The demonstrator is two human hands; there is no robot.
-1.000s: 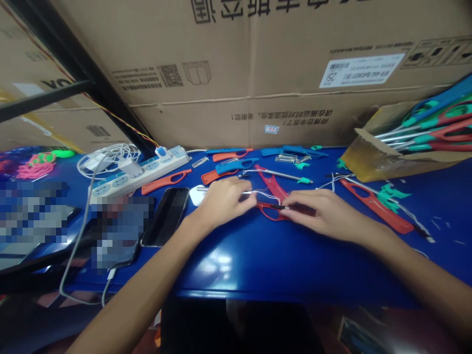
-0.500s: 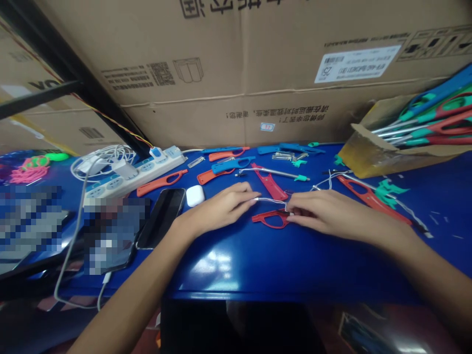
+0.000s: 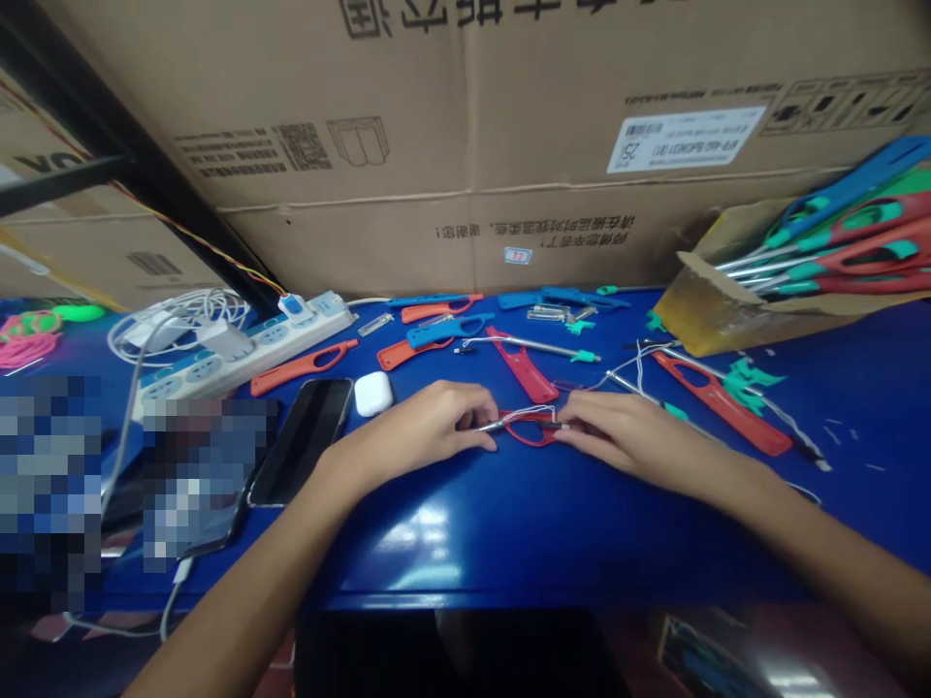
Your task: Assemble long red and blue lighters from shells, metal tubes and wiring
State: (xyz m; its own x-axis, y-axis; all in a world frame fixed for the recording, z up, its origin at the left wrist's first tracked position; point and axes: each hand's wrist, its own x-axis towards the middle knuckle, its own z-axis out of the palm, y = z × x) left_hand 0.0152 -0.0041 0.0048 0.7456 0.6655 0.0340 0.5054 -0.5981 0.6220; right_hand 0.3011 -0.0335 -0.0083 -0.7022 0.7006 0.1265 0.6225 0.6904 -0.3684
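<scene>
In front of me, my left hand (image 3: pixel 455 417) is closed in a pinch on a short metal tube (image 3: pixel 493 426). From that tube a thin white wire (image 3: pixel 530 410) loops across to my right hand (image 3: pixel 603 427). The right fingers are pinched at the wire's far end, on a small dark part I cannot make out clearly. Between and below both hands lies a red lighter handle shell (image 3: pixel 534 443) with an oval trigger opening. Just beyond it rests another red handle shell (image 3: pixel 525 368), and a lighter rod (image 3: pixel 542 345) with a green tip lies behind.
An open box (image 3: pixel 709 301) of assembled lighters stands at the right. More orange and blue shells (image 3: pixel 451 332) and clear fuel tanks (image 3: pixel 549 312) lie along the back. At left are a power strip (image 3: pixel 240 359), phones (image 3: pixel 305 436) and a white earbud case (image 3: pixel 373 395).
My left hand has shifted from pinching the white wire's end to holding a metal tube over the red shell. The wire now loops above the shell, and the view has moved slightly.
</scene>
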